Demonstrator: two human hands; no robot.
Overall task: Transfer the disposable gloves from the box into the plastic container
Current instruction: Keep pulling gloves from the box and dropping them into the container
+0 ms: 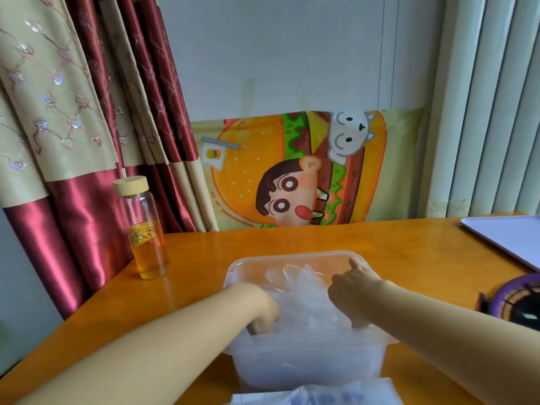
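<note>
Clear plastic gloves (304, 314) are heaped in the container (292, 254) on the desk (409, 252), between both grips. The left grip (263, 312) is sunk into the heap, fingers hidden. The right grip (355, 290) is bent down into it, thumb raised. Whether either holds gloves cannot be told.

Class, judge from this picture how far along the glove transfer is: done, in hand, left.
Done: a heap of clear gloves fills the plastic container. In hand: the left hand and right hand are sunk in the heap, their grip hidden. Left: the box lies at the near edge; whether gloves remain inside cannot be told.
</note>
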